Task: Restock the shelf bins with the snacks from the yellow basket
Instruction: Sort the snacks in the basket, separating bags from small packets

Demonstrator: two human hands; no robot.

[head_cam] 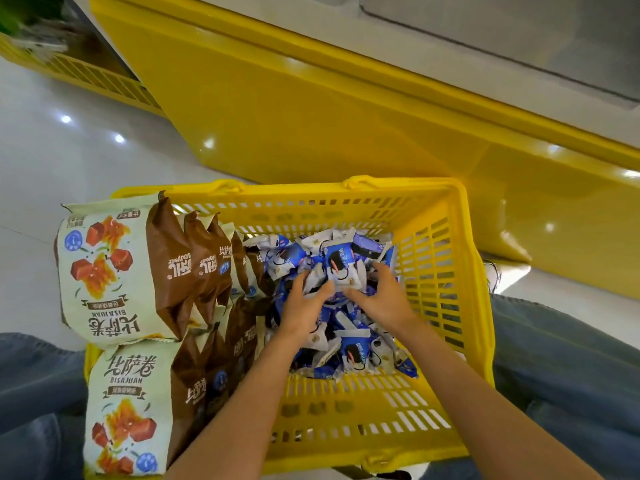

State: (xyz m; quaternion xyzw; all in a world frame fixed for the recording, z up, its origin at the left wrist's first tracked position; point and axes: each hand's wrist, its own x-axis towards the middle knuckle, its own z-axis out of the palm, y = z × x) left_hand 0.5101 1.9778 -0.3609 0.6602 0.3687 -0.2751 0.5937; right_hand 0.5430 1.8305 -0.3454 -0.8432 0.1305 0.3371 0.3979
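Head view, left hand and right hand each grip blue packets in yellow basket, cream bags labelled BISAJUAN

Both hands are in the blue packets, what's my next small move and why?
Probably draw both hands together and lift out a scoop: the left hand and right hand curl round small blue-and-white packets heaped loose in the yellow basket.

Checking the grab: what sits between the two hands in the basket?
Head view: small blue-and-white snack packets bunch between the left hand and right hand, inside the yellow basket.
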